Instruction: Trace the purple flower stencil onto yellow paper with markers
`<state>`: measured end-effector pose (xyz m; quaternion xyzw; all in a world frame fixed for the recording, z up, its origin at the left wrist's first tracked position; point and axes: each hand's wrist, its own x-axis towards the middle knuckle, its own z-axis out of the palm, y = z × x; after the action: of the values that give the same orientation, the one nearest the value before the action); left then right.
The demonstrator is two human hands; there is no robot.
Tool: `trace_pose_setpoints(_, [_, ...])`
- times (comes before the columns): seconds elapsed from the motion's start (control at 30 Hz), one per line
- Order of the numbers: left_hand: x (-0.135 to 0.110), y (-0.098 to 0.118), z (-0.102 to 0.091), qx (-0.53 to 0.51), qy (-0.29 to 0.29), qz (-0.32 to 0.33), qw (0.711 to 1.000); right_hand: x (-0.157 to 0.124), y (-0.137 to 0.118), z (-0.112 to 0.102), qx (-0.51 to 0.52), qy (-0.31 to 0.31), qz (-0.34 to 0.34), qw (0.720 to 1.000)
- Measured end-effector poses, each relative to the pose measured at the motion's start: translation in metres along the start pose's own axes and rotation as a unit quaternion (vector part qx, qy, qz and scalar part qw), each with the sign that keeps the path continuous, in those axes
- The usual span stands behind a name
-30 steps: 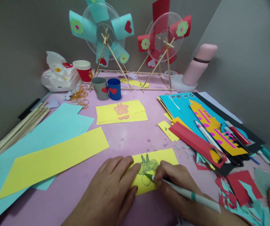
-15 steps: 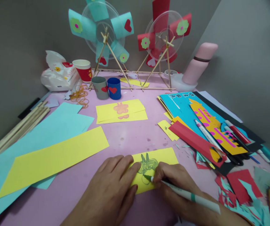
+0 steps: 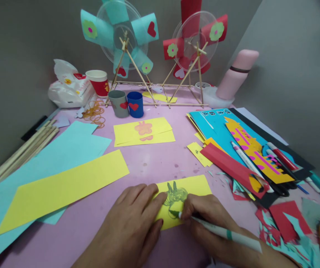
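Note:
Under my hands lies a yellow paper card with a green scribbled drawing that has two upright marks on top. My left hand rests flat on the card's left side, fingers stretched out and pressing it against the table. A white marker with a green band is gripped in my right hand. Its green tip touches the card inside a small outlined shape below the scribble. Further back sits a yellow card pair with a pink drawing. To the left lies a long yellow strip over light-blue sheets.
Two paper-bladed wheels, one light blue and one red, stand on stick frames at the back. Grey and blue paper cylinders stand before them. Right are markers, a red strip and paper scraps; wooden sticks lie left.
The marker tip has moved slightly down and left within the small outlined shape, where more green ink now shows. My left hand has stayed in place.

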<state>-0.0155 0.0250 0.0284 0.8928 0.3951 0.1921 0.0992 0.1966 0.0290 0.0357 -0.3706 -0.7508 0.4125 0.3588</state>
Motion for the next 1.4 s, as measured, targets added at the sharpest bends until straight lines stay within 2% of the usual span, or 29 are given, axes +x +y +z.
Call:
trace_pose_setpoints(0.5, [0.0008, -0.0001, -0.0005, -0.008, 0.007, -0.006, 1.0, -0.0017, 0.0015, -0.0011, 0.058, -0.026, 0.031, 0.997])
trace_pose_setpoints(0.77, [0.0005, -0.0004, 0.0006, -0.006, 0.003, -0.011, 1.0, -0.0033, -0.0005, -0.0028, 0.049, -0.024, 0.049, 0.997])
trace_pose_setpoints(1.03, [0.0001, -0.001, -0.0001, -0.001, 0.002, -0.005, 1.0, -0.005, -0.0009, -0.0041, 0.019, -0.009, 0.049, 0.999])
trace_pose_setpoints(1.4, [0.0056, 0.0001, -0.0045, 0.01, 0.009, 0.002, 1.0, -0.0047, -0.0008, -0.0046, 0.018, 0.018, 0.087, 0.996])
